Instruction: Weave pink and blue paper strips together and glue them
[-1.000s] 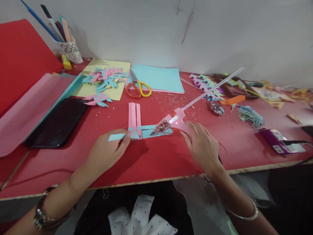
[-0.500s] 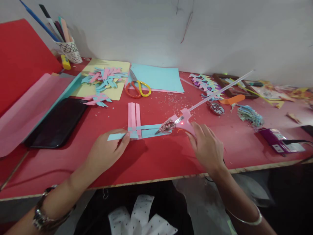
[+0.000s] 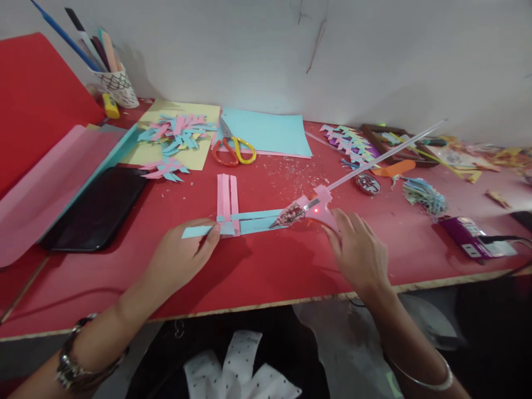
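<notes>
My left hand (image 3: 187, 250) pinches folded paper strips where they cross, its thumb on a blue strip (image 3: 195, 231) near the table's front. Pink strips (image 3: 226, 197) stand out upward from the crossing, and blue strips (image 3: 260, 223) run off to the right. In my right hand (image 3: 361, 249) is a pink hot glue gun (image 3: 320, 210), a small red light glowing on its body. Its dark, glue-crusted nozzle points left and down at the right part of the blue strips. A long clear glue stick (image 3: 386, 155) sticks out of its back.
Red-and-yellow-handled scissors (image 3: 235, 149) lie on blue paper (image 3: 266, 130). Woven paper stars (image 3: 178, 133) pile on a yellow sheet (image 3: 147, 119). A black phone (image 3: 100, 210) is at left; a purple power strip (image 3: 465, 238), a round tin (image 3: 368, 184) and a tray (image 3: 394, 136) are at right.
My right hand has moved the glue gun a little to the right along the blue strips. My left hand keeps its hold in the same place.
</notes>
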A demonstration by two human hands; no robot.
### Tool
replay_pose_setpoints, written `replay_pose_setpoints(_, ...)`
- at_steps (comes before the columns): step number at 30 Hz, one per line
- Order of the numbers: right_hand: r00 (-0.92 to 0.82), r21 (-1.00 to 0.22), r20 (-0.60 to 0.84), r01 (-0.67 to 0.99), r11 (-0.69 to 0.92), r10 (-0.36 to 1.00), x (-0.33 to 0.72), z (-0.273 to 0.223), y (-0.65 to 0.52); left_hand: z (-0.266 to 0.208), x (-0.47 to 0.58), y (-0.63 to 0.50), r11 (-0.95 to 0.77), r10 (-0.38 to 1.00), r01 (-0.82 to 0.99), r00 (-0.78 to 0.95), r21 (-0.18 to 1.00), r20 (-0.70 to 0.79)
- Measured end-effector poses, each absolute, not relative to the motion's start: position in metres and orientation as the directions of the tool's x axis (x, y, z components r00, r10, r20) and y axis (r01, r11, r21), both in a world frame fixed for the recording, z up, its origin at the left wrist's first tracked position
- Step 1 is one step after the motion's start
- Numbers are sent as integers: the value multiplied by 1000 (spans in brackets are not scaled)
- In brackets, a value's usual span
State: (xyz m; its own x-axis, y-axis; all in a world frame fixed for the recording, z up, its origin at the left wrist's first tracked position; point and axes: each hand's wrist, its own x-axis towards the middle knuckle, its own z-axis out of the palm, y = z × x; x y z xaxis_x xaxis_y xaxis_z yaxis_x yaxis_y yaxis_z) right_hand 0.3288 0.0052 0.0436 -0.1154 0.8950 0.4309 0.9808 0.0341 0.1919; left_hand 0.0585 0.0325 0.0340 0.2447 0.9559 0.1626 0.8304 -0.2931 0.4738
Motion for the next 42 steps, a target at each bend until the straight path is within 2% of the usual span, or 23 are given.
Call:
replay_pose_setpoints(10, -98, 182, 456, 983, 15, 885, 336, 46, 2, 31, 58, 34, -288, 957, 846, 239, 448, 164)
replay_pose_setpoints(16, -5, 48, 524, 999, -23, 852, 348, 50, 4, 35, 59, 34, -290, 957, 852, 253, 435, 142)
replay_pose_setpoints(19, 50, 22, 535, 997, -73, 843, 358, 53, 13, 36, 59, 34, -291, 957, 866, 258, 406, 134)
replay_pose_setpoints(22, 108, 40, 514, 988, -149, 851, 369, 53, 28, 38, 59, 35, -267, 964, 909, 246, 321, 104)
replay_pose_setpoints(25, 171, 118, 349, 967, -224, 922, 372, 57, 40, 38, 59, 36, -266, 964, 933, 256, 244, 73)
replay_pose_setpoints(27, 170, 189, 246, 957, -219, 954, 366, 65, 44, 39, 59, 37, -287, 958, 935, 278, 211, 72)
replay_pose_setpoints(29, 119, 219, 274, 959, -183, 954, 352, 76, 43, 40, 60, 38, -300, 954, 937, 293, 181, 64)
replay_pose_setpoints(30, 81, 190, 324, 971, -148, 943, 341, 82, 42, 41, 60, 37, -307, 952, 935, 303, 176, 53)
replay_pose_setpoints(32, -56, 24, 343, 998, 50, 938, 317, 91, 38, 44, 61, 37, -332, 942, 922, 335, 198, 23)
replay_pose_setpoints(34, -229, -240, 239, 928, 287, 943, 292, 94, 36, 46, 62, 35, -361, 929, 906, 370, 222, 0)
replay_pose_setpoints(35, -289, -362, 165, 872, 330, 943, 280, 93, 37, 46, 62, 35, -376, 923, 901, 385, 218, -1)
replay_pose_setpoints(37, -382, -516, 71, 776, 361, 922, 262, 87, 43, 45, 63, 33, -406, 912, 898, 410, 172, 15)
replay_pose_setpoints(42, -365, -680, 6, 681, 271, 931, 246, 71, 69, 38, 63, 32, -510, 859, 858, 505, 56, 90)
